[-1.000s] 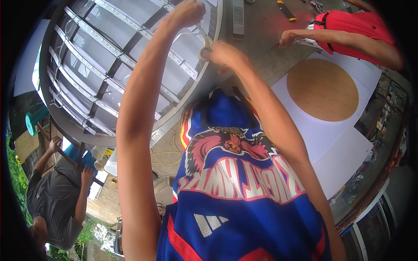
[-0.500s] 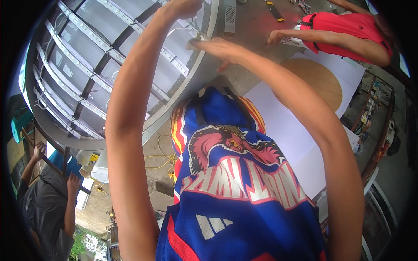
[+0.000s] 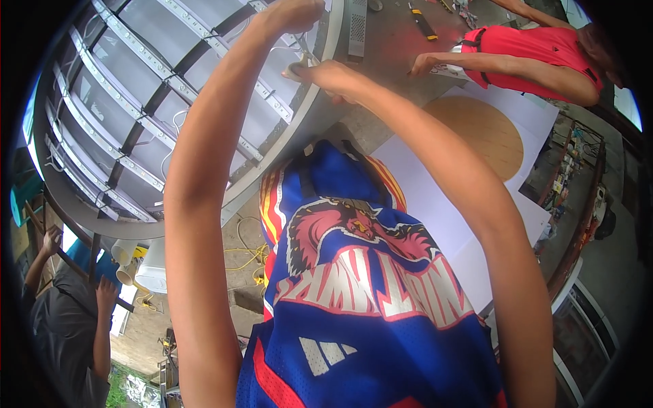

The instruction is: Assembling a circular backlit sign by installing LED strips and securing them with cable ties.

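A large round sign frame [image 3: 330, 68] fills the upper left, its inside crossed by rows of white LED strips [image 3: 175, 83] on dark cross bars. Over its right side, my left hand [image 3: 297, 15] is closed at the top edge of the picture; its fingertips and whatever they pinch are hidden. Just below it, my right hand [image 3: 337, 76] is closed round the grey-handled scissors [image 3: 294, 70], whose blades point up toward the left hand. A thin white wire [image 3: 280, 49] curves beside the blades.
A person in a red top [image 3: 524, 58] works at the upper right, near a yellow-black cutter [image 3: 423, 24]. White sheets with a round wooden board [image 3: 476, 132] lie below. At left, another person in dark clothes [image 3: 64, 319] grips a bar. A yellow cord [image 3: 248, 253] lies on the floor.
My right hand and the scissors have shifted slightly left, with the blades now showing more plainly near the wire. The view has moved a little; the person in red appears further left.
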Available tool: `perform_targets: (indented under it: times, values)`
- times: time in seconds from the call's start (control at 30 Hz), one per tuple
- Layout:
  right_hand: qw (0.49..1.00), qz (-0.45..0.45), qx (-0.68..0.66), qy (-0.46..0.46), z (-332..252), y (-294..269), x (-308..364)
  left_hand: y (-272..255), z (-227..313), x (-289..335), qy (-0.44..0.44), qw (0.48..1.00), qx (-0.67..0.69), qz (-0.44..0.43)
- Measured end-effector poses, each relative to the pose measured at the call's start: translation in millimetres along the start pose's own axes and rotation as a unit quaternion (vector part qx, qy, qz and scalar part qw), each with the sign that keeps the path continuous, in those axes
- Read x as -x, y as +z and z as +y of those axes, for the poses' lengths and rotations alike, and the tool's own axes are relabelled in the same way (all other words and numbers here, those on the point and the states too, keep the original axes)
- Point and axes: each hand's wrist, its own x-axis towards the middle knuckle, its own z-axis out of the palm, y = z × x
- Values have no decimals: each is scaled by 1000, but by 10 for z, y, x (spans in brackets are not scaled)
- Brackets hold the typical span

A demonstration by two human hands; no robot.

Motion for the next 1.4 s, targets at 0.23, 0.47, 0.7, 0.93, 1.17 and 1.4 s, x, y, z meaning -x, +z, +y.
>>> perform_targets:
  times: [0.23,0.47,0.7,0.93,1.17,1.4]
  values:
    - [994,56,-94,14,-87,206,82,25,0,-69,1,996,-20,-87]
    - [995,-21,-93,-2,-188,160,55,60,-5,-98,-17,996,9,-91]
    - [957,-3,-290,-21,-355,276,-4,-50,82,-79,10,996,-24,-90]
    - [973,19,-230,22,-372,254,-147,-15,49,-74,13,993,-27,-111]
    - [967,111,-229,-7,-337,355,-138,90,-6,-34,55,993,-69,-81]
    - [968,94,-231,30,-189,252,-196,78,57,-59,43,999,-13,18]
